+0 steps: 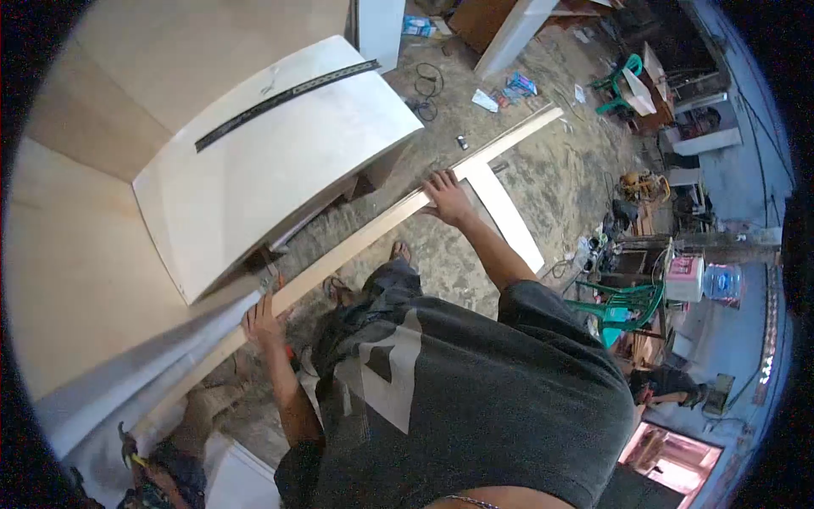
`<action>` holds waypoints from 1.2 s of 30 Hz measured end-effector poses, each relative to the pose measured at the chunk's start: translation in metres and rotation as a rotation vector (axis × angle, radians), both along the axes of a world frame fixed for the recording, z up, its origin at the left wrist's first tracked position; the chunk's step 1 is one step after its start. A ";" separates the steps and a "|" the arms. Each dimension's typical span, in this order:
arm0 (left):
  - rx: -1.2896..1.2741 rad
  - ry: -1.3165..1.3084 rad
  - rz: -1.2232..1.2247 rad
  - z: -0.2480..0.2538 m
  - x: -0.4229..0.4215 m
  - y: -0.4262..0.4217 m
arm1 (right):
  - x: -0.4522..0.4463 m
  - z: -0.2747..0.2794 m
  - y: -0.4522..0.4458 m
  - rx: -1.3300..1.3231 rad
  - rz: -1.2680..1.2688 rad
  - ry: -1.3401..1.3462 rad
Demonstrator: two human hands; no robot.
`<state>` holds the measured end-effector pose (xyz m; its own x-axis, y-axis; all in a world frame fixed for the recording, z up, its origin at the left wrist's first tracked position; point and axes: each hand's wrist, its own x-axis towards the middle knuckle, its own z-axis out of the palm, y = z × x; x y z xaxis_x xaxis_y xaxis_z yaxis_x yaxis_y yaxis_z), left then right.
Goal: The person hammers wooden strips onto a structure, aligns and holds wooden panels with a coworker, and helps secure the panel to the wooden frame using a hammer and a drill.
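A long, narrow wooden board (pixel 352 243) runs diagonally in front of my body. My left hand (pixel 264 322) grips its nearer stretch, fingers wrapped over the edge. Farther along, my right hand (pixel 448 198) has its fingers curled over the same board. A white panel (pixel 506 216) meets or lies beside the board just past my right hand; whether they are joined I cannot tell. Beyond the board stands a large pale cabinet-like piece (pixel 280 161), with a dark slotted strip (pixel 288 101) lying across its top.
At the lower left, another person holds a hammer (pixel 129 450) near the board's end. Cables (pixel 428 81) and plastic packets (pixel 521 84) lie on the concrete floor. Green chairs (pixel 623 301), a water bottle (pixel 722 282) and clutter line the right side.
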<state>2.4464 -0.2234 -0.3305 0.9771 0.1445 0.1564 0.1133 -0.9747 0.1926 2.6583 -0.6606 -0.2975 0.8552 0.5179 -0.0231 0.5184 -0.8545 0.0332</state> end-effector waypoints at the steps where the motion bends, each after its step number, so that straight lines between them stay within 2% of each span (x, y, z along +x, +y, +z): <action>1: 0.006 -0.014 -0.008 -0.001 0.000 0.000 | 0.000 -0.001 -0.001 0.006 -0.008 -0.014; 4: -0.035 0.024 0.052 0.002 0.000 0.001 | 0.001 0.003 0.003 -0.022 0.000 -0.020; 6: 0.131 -0.101 0.008 0.005 0.003 0.002 | 0.005 0.006 0.005 -0.040 0.009 -0.022; 12: 0.079 -0.124 0.011 0.011 0.015 0.003 | 0.018 0.002 0.008 -0.093 -0.005 0.070; 16: 0.076 -0.127 -0.001 0.009 0.015 0.003 | 0.015 0.003 0.009 -0.077 0.003 0.013; 18: 0.035 -0.078 0.037 0.012 0.015 0.001 | 0.014 -0.002 0.005 -0.003 0.017 -0.026; 21: -0.026 -0.035 0.062 0.012 0.014 0.000 | 0.013 -0.006 0.003 -0.051 0.007 -0.012; 25: -0.080 0.013 0.047 0.036 0.018 -0.007 | 0.009 0.006 0.006 -0.044 -0.001 0.046; 27: -0.137 0.216 0.053 0.045 0.027 -0.016 | 0.008 0.010 0.007 -0.015 0.002 0.072; 30: -0.094 0.222 -0.064 0.061 0.055 -0.059 | 0.010 0.005 0.005 0.017 0.020 0.063; 31: -0.094 0.254 -0.098 0.045 0.065 -0.073 | 0.012 -0.002 0.003 0.071 0.022 0.052; 32: -0.087 0.263 -0.104 0.050 0.079 -0.092 | 0.013 0.001 0.002 0.078 0.014 0.060; 34: -0.222 0.184 -0.232 0.058 0.109 -0.143 | 0.015 0.016 -0.007 0.365 0.095 0.132; 36: -0.202 0.213 -0.275 0.069 0.140 -0.191 | 0.023 0.033 -0.027 0.431 0.092 0.111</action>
